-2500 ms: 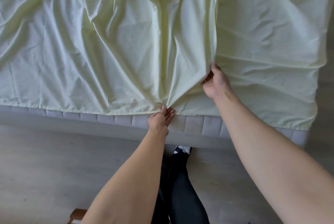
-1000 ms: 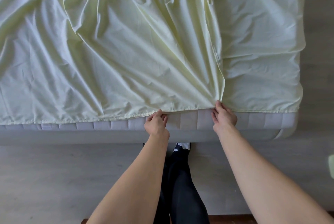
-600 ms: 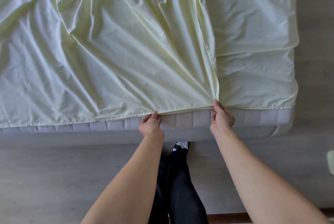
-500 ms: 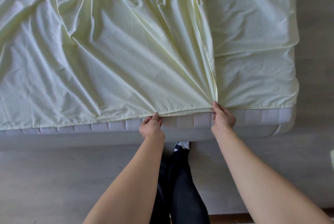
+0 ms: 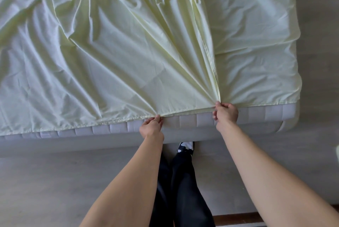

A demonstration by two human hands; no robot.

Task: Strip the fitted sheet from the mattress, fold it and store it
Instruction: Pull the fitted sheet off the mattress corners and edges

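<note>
A pale yellow sheet (image 5: 113,58) lies rumpled over the white quilted mattress (image 5: 189,119), folded over itself with a hemmed edge running down to my right hand. My left hand (image 5: 151,126) pinches the sheet's near hem at the mattress's front edge. My right hand (image 5: 226,114) grips the gathered corner of the folded layer, a little to the right along the same edge. Creases fan out from both grips. A lower layer of the sheet (image 5: 256,72) lies flat at the right end.
The grey bed base (image 5: 73,144) runs under the mattress along the near side. Grey floor (image 5: 45,190) lies below, and my dark-trousered legs (image 5: 183,190) stand against the bed. A brown wooden strip (image 5: 236,216) shows at the bottom edge.
My right hand has drawn the folded layer's corner down from the mattress top to the front edge, beside my left hand, which has kept hold of the hem. The fold now spreads flatter.
</note>
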